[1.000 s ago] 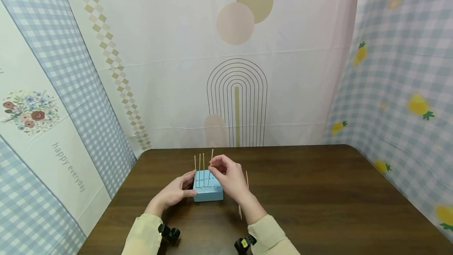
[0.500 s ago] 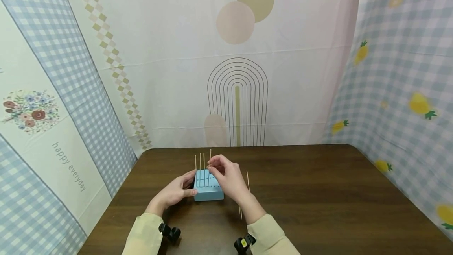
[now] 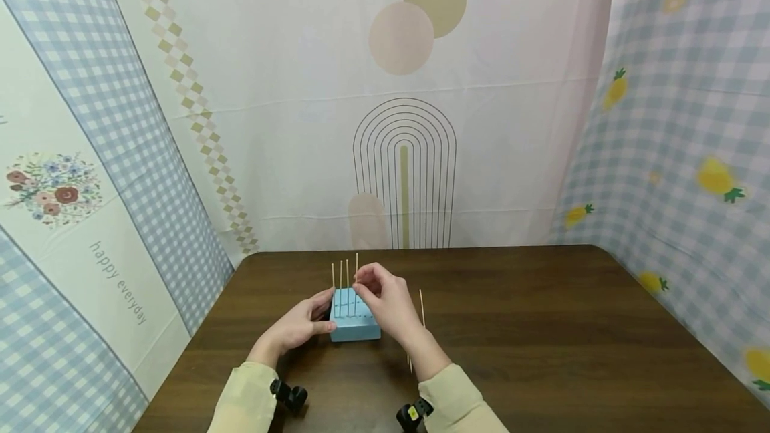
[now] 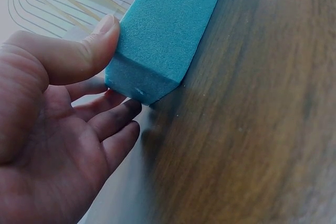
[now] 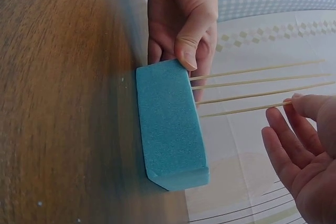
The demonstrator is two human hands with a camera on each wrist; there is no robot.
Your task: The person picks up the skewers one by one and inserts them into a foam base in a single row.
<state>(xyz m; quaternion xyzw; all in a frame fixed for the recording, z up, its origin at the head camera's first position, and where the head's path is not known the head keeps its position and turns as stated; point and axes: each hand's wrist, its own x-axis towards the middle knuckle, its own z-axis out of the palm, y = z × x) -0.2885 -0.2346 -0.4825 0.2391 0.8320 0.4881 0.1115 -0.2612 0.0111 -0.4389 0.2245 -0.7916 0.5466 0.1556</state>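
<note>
A blue foam block sits on the dark wooden table with several thin wooden sticks standing upright in its top. My left hand grips the block's left end, thumb on the near edge and fingers behind it. My right hand pinches the rightmost stick partway up, above the block. In the right wrist view the sticks jut from the block, and the right fingers lie beside the lowest one.
A few loose sticks lie on the table just right of my right wrist. Patterned fabric walls close in the table's back and both sides. Bare tabletop stretches to the right and in front.
The stick in my right hand has straightened from a rightward lean to nearly upright beside the others. The left hand and the block have stayed put.
</note>
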